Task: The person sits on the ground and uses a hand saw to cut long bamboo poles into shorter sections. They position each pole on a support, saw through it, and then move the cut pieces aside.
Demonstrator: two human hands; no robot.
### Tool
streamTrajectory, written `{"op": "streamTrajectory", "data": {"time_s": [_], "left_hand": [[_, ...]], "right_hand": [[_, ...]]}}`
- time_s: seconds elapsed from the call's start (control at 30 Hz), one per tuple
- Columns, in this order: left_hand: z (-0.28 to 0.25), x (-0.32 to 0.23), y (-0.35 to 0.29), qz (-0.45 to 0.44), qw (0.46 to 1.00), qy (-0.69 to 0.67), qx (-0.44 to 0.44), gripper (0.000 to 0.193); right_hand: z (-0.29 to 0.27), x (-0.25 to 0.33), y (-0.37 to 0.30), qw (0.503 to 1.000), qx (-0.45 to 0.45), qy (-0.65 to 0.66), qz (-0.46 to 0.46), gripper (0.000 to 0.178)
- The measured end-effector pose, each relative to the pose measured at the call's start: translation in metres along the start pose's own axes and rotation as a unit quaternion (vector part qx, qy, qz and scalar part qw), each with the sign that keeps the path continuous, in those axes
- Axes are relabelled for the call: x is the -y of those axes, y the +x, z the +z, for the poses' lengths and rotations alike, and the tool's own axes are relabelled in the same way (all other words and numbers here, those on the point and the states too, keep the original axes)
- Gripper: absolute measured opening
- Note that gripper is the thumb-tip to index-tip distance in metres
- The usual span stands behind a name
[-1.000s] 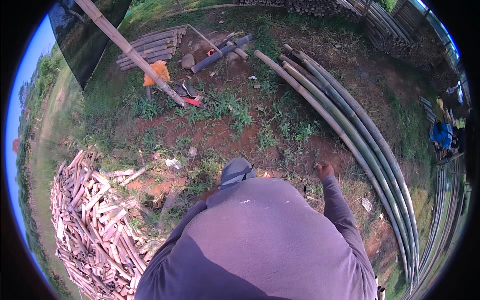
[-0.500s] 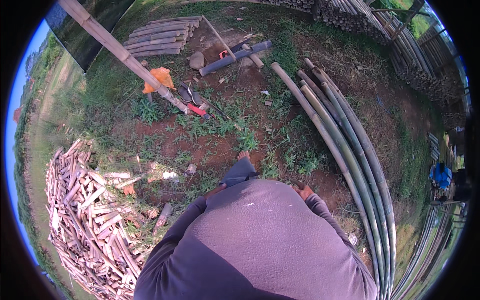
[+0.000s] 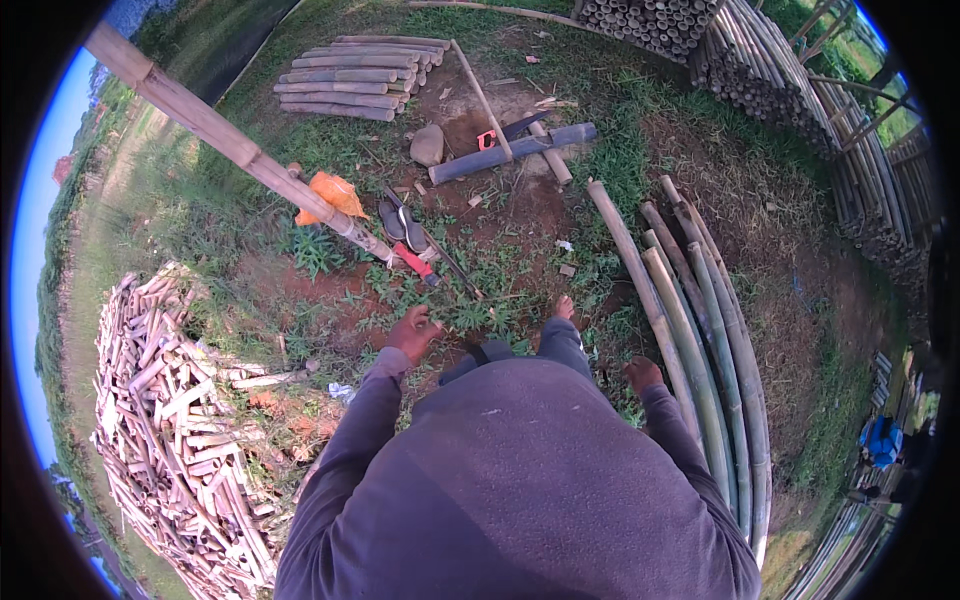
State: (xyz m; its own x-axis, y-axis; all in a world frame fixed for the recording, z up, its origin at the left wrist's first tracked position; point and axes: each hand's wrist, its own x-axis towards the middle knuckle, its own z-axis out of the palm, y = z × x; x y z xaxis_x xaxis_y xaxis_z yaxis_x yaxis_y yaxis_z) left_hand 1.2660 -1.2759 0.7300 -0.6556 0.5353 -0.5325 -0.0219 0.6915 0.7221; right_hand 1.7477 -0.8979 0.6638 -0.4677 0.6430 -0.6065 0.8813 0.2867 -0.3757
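My left hand hangs in front of my body over weedy ground, fingers loosely bent and apart, with nothing in it. The nearest thing ahead of it is a tool with a red handle, lying at the foot of a slanting bamboo post. My right hand is low at my right side, just left of a bundle of long green bamboo poles. It looks apart from the poles, and its fingers are too dark to make out. One bare foot shows between the hands.
A big heap of bamboo offcuts lies at left. Ahead are a pair of sandals, an orange bag, a stone, a saw, a dark pole and cut bamboo lengths. Bamboo stacks stand far right.
My left hand has left my thigh and swung forward and left. My right hand has moved slightly right. A different foot shows ahead, and the whole view has shifted as I step.
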Motion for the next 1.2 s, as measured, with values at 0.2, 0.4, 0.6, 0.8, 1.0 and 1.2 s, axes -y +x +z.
{"op": "streamTrajectory", "data": {"time_s": [0.2, 0.4, 0.6, 0.8, 1.0, 1.2], "left_hand": [[0.082, 0.040, 0.128, -0.114, 0.993, -0.023, -0.010, 0.072], [0.162, 0.102, 0.170, -0.153, 0.969, 0.132, 0.144, 0.068], [0.088, -0.008, 0.268, -0.167, 0.980, 0.100, 0.051, 0.064], [0.026, -0.019, 0.389, -0.104, 0.991, 0.078, -0.018, 0.068], [-0.074, 0.002, 0.490, -0.107, 0.976, 0.152, 0.112, 0.069], [-0.222, -0.059, 0.596, -0.141, 0.977, 0.162, 0.015, 0.067]], "right_hand": [[0.003, -0.055, 0.187, 0.996, 0.079, -0.029, -0.013, 0.055], [-0.090, -0.039, 0.303, 0.997, 0.054, -0.034, 0.049, 0.053], [-0.150, 0.006, 0.389, 0.998, -0.020, 0.008, 0.062, 0.052], [-0.134, 0.123, 0.474, 0.998, -0.033, 0.051, 0.021, 0.050], [-0.079, 0.264, 0.522, 0.996, -0.014, 0.081, -0.043, 0.048], [-0.070, 0.379, 0.574, 0.984, -0.029, 0.108, -0.136, 0.046]]}}
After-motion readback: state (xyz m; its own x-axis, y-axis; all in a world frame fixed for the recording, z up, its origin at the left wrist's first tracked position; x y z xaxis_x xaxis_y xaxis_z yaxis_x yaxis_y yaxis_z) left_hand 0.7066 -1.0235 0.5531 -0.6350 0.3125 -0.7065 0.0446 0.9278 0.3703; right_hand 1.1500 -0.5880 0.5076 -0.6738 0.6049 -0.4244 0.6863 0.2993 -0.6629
